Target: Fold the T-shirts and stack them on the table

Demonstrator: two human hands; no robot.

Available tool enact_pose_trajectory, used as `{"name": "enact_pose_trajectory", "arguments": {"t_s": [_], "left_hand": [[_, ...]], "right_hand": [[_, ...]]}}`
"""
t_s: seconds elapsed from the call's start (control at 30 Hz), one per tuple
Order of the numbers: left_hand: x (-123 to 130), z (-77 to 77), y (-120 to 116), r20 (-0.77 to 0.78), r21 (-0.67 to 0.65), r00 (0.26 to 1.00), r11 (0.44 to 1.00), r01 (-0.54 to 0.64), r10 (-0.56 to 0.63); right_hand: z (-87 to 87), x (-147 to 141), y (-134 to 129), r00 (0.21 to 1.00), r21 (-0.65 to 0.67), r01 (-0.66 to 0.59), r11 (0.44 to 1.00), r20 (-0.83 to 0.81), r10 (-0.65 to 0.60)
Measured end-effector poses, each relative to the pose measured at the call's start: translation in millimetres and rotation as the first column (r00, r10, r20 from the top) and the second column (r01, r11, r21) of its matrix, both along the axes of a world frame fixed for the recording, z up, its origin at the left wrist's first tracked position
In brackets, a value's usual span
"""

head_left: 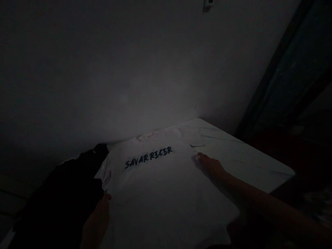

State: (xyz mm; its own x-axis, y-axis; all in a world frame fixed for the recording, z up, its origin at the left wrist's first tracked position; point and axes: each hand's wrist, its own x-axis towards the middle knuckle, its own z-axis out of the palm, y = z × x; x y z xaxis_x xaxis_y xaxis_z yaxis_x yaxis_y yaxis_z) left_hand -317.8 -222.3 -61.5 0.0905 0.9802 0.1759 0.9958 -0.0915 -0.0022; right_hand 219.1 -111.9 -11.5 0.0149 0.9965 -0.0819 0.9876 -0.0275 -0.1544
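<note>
My surface (241, 155) is pale, streaked with grey-blue like marble, and its far corner comes up close to the wall. A white T-shirt (155, 197) lies spread flat on it, front up, its collar (144, 136) toward the wall. Dark brush-style lettering (148, 157) runs across the chest and reads something like "SAVAR RECER". Just beside the shirt's left edge sits a heap of black cloth (59, 197), too dark to make out; I cannot tell whether it lies on the surface.
</note>
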Motion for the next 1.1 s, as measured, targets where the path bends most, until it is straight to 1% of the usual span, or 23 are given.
{"name": "enact_pose_trajectory", "arguments": {"t_s": [0.1,0.13,0.17,0.2,0.27,0.33,0.37,0.4,0.43,0.47,0.53,0.57,0.6,0.63,0.67,0.73,0.77,0.8,0.83,0.9,0.97,1.03,1.1], "left_hand": [[11.7,17.0,-3.1,-0.102,0.032,0.989,0.994,-0.102,0.105],[20.3,23.3,-2.1,-0.133,0.051,0.984,0.992,-0.116,0.122],[30.6,28.5,-0.1,-0.154,0.073,0.982,0.992,-0.103,0.113],[41.7,32.1,2.5,-0.161,0.100,0.984,0.993,-0.062,0.078],[61.7,32.0,7.8,-0.138,0.138,0.988,0.987,0.087,-0.068],[71.4,22.8,9.7,-0.103,0.123,0.972,0.967,0.223,-0.211],[70.6,16.2,8.4,-0.089,0.090,0.963,0.960,0.264,-0.256],[66.0,9.6,5.4,-0.080,0.049,0.957,0.958,0.283,-0.279],[58.2,3.8,0.8,-0.076,0.002,0.955,0.958,0.288,-0.287],[48.3,-0.2,-4.9,-0.074,-0.045,0.956,0.958,0.282,-0.285],[27.8,-0.9,-17.1,-0.065,-0.138,0.959,0.954,0.266,-0.277],[20.2,2.8,-21.6,-0.055,-0.187,0.959,0.946,0.263,-0.278],[15.9,9.0,-23.4,-0.041,-0.234,0.959,0.936,0.262,-0.279],[15.6,17.3,-21.5,-0.025,-0.275,0.960,0.925,0.261,-0.279],[19.4,26.9,-14.9,-0.009,-0.306,0.961,0.916,0.260,-0.276],[36.8,47.7,13.8,0.011,-0.336,0.964,0.907,0.255,-0.267],[48.1,57.5,35.4,0.010,-0.334,0.966,0.909,0.247,-0.259],[59.4,66.2,60.7,-0.003,-0.316,0.973,0.924,0.216,-0.229],[69.3,73.5,88.3,-0.024,-0.289,0.984,0.943,0.164,-0.178],[81.7,83.3,144.9,-0.056,-0.213,0.996,0.976,0.051,-0.064],[83.1,87.1,195.8,-0.065,-0.149,0.998,0.989,-0.014,0.005],[76.1,86.6,236.4,-0.065,-0.100,0.995,0.992,-0.080,0.074],[65.3,84.0,266.9,-0.065,-0.070,0.986,0.985,-0.157,0.152]], "right_hand": [[3.2,-4.7,-0.5,0.996,0.058,-0.032,0.998,0.088,0.027],[3.6,-11.5,-1.3,0.993,0.104,-0.054,0.993,0.107,0.043],[3.2,-20.6,-2.5,0.991,0.149,-0.096,0.984,0.109,0.080],[1.9,-31.2,-3.9,0.985,0.183,-0.158,0.970,0.092,0.143],[-3.6,-52.2,-7.5,0.941,0.217,-0.333,0.918,0.021,0.336],[-12.0,-63.9,-10.4,0.854,0.216,-0.499,0.839,-0.040,0.518],[-16.6,-63.6,-10.9,0.812,0.206,-0.559,0.803,-0.057,0.581],[-21.2,-58.7,-10.3,0.785,0.193,-0.596,0.779,-0.064,0.617],[-25.5,-49.9,-8.7,0.775,0.179,-0.611,0.771,-0.063,0.629],[-29.5,-38.2,-6.2,0.786,0.171,-0.601,0.781,-0.056,0.616],[-36.6,-13.0,1.3,0.850,0.177,-0.514,0.839,-0.025,0.526],[-39.9,-3.0,6.0,0.884,0.195,-0.459,0.867,-0.002,0.468],[-43.0,3.3,11.1,0.905,0.225,-0.418,0.880,0.023,0.424],[-45.8,4.9,16.8,0.913,0.260,-0.404,0.877,0.045,0.407],[-48.2,1.6,23.4,0.904,0.290,-0.423,0.859,0.062,0.424],[-50.0,-17.7,39.8,0.847,0.303,-0.521,0.798,0.069,0.527],[-48.9,-31.7,50.1,0.815,0.283,-0.567,0.773,0.057,0.577],[-46.3,-46.8,62.0,0.795,0.251,-0.595,0.764,0.040,0.606],[-42.3,-62.0,75.4,0.792,0.213,-0.600,0.771,0.025,0.609],[-31.4,-89.3,105.9,0.832,0.140,-0.551,0.823,0.019,0.554],[-19.8,-109.9,138.9,0.878,0.100,-0.478,0.872,0.034,0.478],[-11.1,-124.2,170.9,0.908,0.098,-0.419,0.903,0.047,0.416],[-6.8,-133.4,199.1,0.929,0.116,-0.371,0.921,0.058,0.367]]}}
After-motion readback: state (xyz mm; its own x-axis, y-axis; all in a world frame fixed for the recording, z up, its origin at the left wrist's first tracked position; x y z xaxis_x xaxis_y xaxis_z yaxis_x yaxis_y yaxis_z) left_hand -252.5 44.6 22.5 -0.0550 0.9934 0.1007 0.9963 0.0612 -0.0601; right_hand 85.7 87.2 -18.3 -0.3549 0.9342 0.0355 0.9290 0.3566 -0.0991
